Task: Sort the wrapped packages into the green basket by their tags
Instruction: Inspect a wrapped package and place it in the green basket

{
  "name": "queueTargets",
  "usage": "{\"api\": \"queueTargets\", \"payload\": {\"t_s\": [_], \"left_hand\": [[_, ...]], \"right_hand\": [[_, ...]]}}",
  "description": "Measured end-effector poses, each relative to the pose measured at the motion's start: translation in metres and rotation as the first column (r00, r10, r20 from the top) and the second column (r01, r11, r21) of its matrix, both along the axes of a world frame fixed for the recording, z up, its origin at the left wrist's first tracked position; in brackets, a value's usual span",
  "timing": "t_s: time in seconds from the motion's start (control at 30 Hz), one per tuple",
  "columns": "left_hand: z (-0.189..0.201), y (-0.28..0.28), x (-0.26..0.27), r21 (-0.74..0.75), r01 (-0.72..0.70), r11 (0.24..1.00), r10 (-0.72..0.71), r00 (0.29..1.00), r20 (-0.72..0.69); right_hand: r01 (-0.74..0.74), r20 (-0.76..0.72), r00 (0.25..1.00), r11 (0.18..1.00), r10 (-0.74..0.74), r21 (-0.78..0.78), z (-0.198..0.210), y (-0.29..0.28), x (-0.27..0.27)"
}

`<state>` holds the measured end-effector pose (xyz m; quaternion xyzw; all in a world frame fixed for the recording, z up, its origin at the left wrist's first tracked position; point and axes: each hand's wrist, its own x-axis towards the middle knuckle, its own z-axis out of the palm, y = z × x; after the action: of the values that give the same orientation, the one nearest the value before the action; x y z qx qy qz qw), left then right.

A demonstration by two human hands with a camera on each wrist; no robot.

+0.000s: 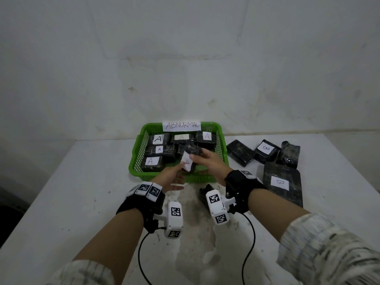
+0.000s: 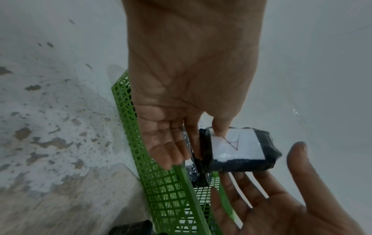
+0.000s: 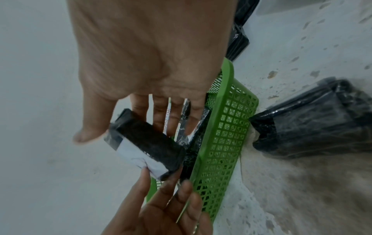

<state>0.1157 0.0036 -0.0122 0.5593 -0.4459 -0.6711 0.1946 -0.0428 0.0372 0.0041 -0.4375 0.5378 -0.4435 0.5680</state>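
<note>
A small black wrapped package (image 1: 190,159) (image 2: 239,152) (image 3: 149,143) hangs over the front part of the green basket (image 1: 135,161) (image 2: 161,182) (image 3: 227,135). Its white tag (image 2: 235,144) carries a letter that looks like an A. My left hand (image 1: 181,167) (image 2: 207,135) (image 3: 157,179) pinches the package, thumb on the tag and index finger behind. My right hand (image 1: 195,156) (image 2: 261,174) (image 3: 120,127) lies against its other side with straight fingers, the thumb beside its end. Several A-tagged packages (image 1: 157,139) lie in the basket.
A paper label reading ABNORMAL (image 1: 181,126) stands on the basket's far rim. Right of the basket lie a B-tagged package (image 1: 267,150), two showing no tag (image 1: 239,153) (image 1: 287,154) and a large flat B-tagged one (image 1: 281,183). Another dark package (image 1: 205,192) sits before the basket.
</note>
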Motion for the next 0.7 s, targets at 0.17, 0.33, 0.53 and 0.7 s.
{"api": "queueTargets", "payload": {"t_s": [0.17, 0.33, 0.53, 0.7], "left_hand": [[0.002, 0.004, 0.0, -0.064, 0.117, 0.991, -0.104, 0.979, 0.176], [-0.003, -0.003, 0.002, -0.29, -0.03, 0.957, 0.064, 0.992, 0.11], [-0.004, -0.007, 0.004, -0.302, -0.069, 0.951, 0.067, 0.998, -0.015], [-0.004, -0.012, -0.002, -0.171, -0.258, 0.951, 0.234, 0.961, -0.147]], "right_hand": [[-0.044, 0.0, 0.999, 0.995, 0.044, 0.088, -0.003, 0.0, 0.007], [0.007, -0.192, 0.981, 0.999, 0.003, 0.052, -0.007, -0.003, 0.005], [0.031, -0.197, 0.98, 0.997, -0.016, 0.074, -0.01, -0.005, 0.0], [0.134, -0.145, 0.982, 0.985, -0.118, 0.105, -0.02, -0.012, -0.002]]}}
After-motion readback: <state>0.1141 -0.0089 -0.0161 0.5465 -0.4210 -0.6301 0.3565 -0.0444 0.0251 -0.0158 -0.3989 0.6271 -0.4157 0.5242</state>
